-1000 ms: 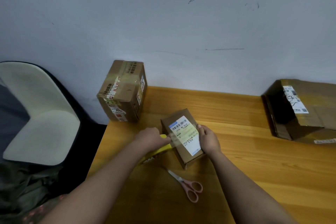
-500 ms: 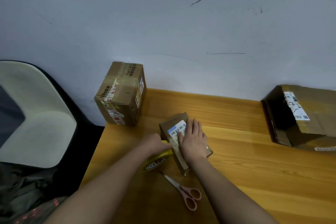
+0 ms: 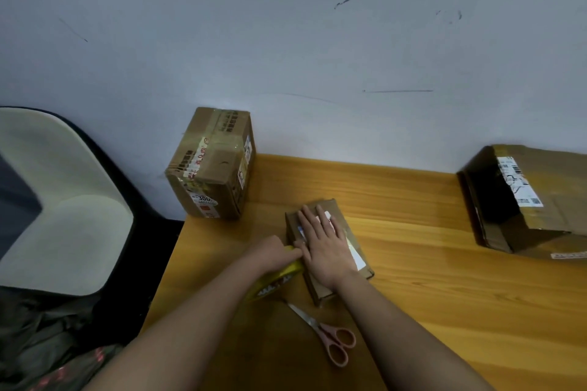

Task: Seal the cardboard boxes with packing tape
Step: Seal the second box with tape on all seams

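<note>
Label (image 3: 354, 251) mostly hidden under right hand (image 3: 324, 247), large box (image 3: 533, 200) cut off

The number "300" is printed on a white label (image 3: 203, 199) stuck low on the front of the taped box (image 3: 211, 165) at the table's far left corner; the remaining labels, barcodes and printing cannot be read

At the frame's centre, the right hand (image 3: 324, 247) is lying flat, fingers straight, on the small cardboard box (image 3: 330, 287). Just left of it, the left hand (image 3: 270, 252) is gripping the yellow tape roll (image 3: 276, 281). Pink-handled scissors (image 3: 327, 335) are lying below on the wooden table (image 3: 460, 295).
</note>
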Available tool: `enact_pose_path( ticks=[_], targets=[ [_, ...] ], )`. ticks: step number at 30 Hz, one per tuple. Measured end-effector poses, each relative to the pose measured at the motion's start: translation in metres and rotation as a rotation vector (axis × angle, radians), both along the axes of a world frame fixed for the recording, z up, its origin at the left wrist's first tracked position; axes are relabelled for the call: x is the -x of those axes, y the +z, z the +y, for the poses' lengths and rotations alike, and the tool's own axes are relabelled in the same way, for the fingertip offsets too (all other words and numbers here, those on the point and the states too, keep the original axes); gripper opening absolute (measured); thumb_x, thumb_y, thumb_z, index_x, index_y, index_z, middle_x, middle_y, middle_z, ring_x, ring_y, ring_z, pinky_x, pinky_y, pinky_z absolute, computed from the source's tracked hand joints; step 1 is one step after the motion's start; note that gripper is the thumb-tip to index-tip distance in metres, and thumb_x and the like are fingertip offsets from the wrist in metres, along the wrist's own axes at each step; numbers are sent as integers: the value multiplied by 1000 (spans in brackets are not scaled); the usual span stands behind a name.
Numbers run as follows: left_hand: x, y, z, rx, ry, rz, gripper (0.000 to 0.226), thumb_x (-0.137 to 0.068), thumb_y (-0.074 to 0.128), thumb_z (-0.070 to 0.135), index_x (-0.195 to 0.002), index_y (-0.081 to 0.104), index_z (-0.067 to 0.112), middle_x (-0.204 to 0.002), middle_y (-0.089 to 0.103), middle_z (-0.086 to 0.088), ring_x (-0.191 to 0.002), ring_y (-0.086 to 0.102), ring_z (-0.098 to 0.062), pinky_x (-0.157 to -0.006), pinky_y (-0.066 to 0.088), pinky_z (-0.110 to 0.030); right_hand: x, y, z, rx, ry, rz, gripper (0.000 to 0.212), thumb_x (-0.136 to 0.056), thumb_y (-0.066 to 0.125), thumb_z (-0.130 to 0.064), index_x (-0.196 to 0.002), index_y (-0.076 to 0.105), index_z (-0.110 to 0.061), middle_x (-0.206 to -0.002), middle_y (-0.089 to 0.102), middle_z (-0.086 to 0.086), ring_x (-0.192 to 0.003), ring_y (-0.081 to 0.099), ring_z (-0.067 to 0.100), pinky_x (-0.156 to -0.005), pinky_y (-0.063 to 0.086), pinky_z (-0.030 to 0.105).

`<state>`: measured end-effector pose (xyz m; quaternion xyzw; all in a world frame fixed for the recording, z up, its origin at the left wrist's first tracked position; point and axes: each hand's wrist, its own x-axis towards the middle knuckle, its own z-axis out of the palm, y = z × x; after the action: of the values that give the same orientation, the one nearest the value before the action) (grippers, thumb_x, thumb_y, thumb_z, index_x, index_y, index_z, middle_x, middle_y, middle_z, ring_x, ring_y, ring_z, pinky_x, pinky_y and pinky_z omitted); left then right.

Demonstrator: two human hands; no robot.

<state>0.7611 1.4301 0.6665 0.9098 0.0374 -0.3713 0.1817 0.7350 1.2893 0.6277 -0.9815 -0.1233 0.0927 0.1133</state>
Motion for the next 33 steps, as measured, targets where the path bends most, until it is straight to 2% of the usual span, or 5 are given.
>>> enact_pose_path(
  ticks=[4,9,19,26,33],
  targets=[
    [2,-4,3,75,73,44,59,-91,47,54,-121,59,5,-120,61,-14,-105,58,-28,-80,42,-29,7,1,-2,58,-31,-56,78,-90,9,-62,-153,14,-18,-160,2,-2,-150,0,24,-119,-2,48],
    [7,-6,5,112,121,15,59,-89,47,54,-120,58,5,-120,60,-12,-105,58,-27,-81,43,-31,29,1,9,57,-462,111,106,-68,-5,-84,-153,-14,-20,-158,-24,5,-145,-23,32,-112,-14,59],
    [31,5,42,459,237,15,28,-91,61,40,-107,56,17,-107,50,2,-99,43,-13,-75,37,-24,31,10,8,60,-448,191,100,-82,17,-83,-151,-19,-20,-156,-31,7,-144,-25,33,-114,-7,59],
    [60,10,52,345,156,-127,77,-86,64,49,-146,34,10,-148,40,-9,-122,46,-15,-95,38,-24,29,20,7,57,-450,133,94,-85,32,-76,-155,0,-21,-162,-9,10,-145,9,37,-113,19,54],
    [38,81,36,179,-92,-479,54,-81,57,65,-116,47,25,-101,54,5,-90,58,-16,-72,48,-30,20,34,-14,-423,-483,359,75,-92,39,-65,-152,19,-26,-157,25,6,-137,35,32,-109,32,42]
  ],
)
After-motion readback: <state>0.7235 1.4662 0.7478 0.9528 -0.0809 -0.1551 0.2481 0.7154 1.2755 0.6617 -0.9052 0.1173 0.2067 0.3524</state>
